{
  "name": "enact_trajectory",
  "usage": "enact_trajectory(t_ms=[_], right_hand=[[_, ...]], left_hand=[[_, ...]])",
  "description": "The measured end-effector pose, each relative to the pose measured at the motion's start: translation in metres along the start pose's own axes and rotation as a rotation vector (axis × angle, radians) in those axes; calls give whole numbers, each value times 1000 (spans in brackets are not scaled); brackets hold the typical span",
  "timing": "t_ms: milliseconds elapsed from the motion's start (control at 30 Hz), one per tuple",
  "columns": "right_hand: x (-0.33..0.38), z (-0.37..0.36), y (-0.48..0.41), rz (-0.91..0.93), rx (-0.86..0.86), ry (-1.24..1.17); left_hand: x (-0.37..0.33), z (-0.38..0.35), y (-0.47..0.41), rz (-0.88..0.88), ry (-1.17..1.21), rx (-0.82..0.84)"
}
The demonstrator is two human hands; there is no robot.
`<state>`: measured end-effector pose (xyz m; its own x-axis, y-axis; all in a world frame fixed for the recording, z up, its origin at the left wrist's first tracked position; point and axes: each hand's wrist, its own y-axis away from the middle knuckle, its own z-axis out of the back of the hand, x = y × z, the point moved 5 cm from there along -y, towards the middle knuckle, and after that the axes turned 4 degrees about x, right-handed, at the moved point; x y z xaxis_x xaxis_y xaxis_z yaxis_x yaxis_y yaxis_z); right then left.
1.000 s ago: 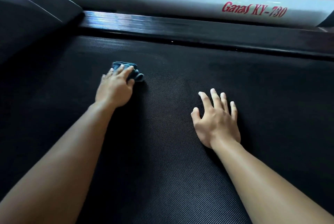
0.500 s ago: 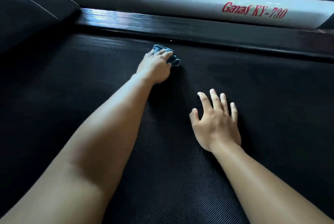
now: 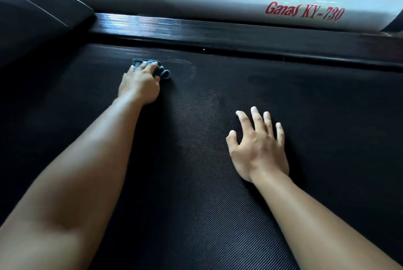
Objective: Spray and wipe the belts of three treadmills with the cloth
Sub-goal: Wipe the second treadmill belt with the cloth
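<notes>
Our left hand (image 3: 139, 86) curls its fingers over the bunched blue cloth (image 3: 163, 71), pressing it onto the black textured treadmill belt (image 3: 196, 193) near the glossy black side rail (image 3: 218, 32), while our right hand (image 3: 259, 152) lies flat and empty farther from that rail, so we judge so small a wad may leave unwiped streaks.

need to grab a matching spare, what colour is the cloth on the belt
Dark teal-blue; the cloth shows under the left hand in the head view.

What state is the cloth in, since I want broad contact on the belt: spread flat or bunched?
Bunched. The blue cloth shows as a small crumpled wad under the left hand, on the treadmill belt.
</notes>
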<state>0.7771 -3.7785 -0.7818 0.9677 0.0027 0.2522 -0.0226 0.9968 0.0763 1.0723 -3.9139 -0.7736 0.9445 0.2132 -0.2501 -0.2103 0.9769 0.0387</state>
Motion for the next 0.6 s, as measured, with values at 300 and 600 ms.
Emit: enact_trajectory(t_ms=[300, 600], right_hand=[[-2, -3, -3, -4, 6, 11], [-3, -1, -3, -12, 34, -13]], left_hand=[[-90, -16, -33, -179, -3, -50], [-161, -45, 33, -492, 32, 85]])
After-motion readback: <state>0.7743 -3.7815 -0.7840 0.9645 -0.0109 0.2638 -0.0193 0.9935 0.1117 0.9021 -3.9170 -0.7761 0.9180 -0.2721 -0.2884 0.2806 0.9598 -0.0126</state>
